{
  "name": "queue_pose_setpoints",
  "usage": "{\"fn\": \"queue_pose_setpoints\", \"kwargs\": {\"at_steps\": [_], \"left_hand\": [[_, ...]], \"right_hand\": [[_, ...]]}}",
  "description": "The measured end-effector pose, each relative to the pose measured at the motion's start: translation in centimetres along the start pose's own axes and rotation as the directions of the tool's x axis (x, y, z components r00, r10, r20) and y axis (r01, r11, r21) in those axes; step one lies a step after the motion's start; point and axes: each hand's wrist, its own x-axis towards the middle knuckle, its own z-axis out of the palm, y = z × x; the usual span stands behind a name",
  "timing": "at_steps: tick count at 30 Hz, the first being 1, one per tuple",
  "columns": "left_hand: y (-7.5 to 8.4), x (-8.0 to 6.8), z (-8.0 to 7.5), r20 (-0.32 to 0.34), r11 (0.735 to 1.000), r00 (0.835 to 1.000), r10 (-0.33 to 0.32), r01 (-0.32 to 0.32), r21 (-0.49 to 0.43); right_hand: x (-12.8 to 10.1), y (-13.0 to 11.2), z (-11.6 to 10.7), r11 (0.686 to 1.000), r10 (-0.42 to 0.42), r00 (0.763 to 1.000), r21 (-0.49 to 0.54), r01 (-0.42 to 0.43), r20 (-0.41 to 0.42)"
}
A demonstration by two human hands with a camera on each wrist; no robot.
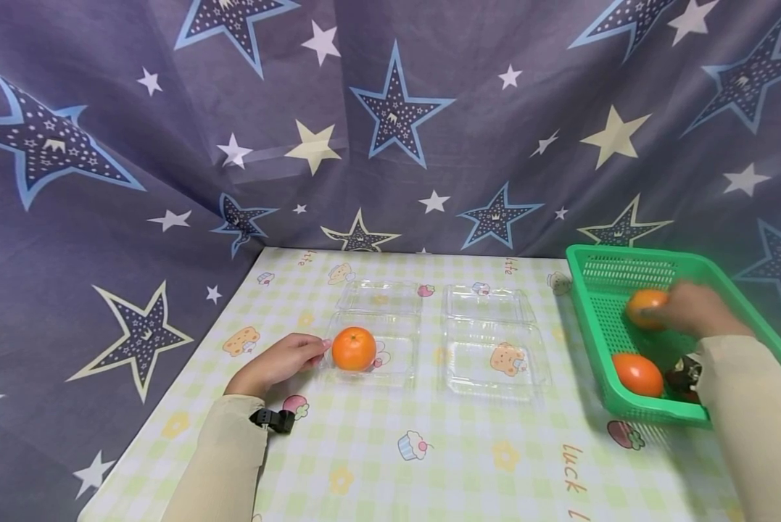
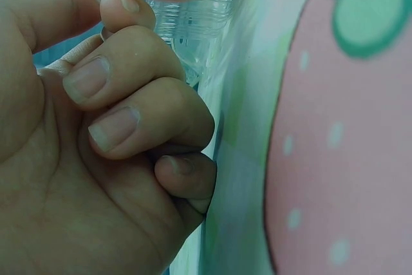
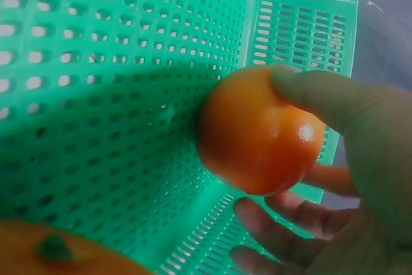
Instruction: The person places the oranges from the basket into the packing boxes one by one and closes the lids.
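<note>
An orange (image 1: 354, 349) sits in the left clear plastic clamshell box (image 1: 403, 375), whose lid is folded back. My left hand (image 1: 279, 365) is at the box's left side, thumb and index finger pinching its edge; the left wrist view shows the other fingers curled in. Inside the green basket (image 1: 589, 341), my right hand (image 1: 703, 312) grips another orange (image 3: 254, 136) between thumb and fingers. A further orange fruit (image 1: 637, 375) lies in the near part of the basket, its green stem end (image 3: 55, 248) visible in the right wrist view.
To the right of the first box stands a second clear clamshell (image 1: 494, 373), lid back, with nothing in it. A checked, printed cloth (image 1: 377, 464) covers the table. Behind hangs a star-patterned curtain (image 1: 266, 196). Part of the basket is hidden by my right arm.
</note>
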Motion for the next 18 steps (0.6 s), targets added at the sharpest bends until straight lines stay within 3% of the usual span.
{"fn": "queue_pose_setpoints", "kwargs": {"at_steps": [4,18], "left_hand": [[0.0,0.1,0.0,0.001,1.000,1.000,-0.006,0.006,-0.010],[0.1,0.0,0.0,0.000,1.000,1.000,-0.001,0.001,-0.006]], "right_hand": [[-0.1,-0.4,-0.1,0.999,-0.041,0.999,-0.033,0.041,-0.001],[-0.8,-1.2,-0.5,1.000,-0.003,1.000,0.007,0.003,-0.012]]}}
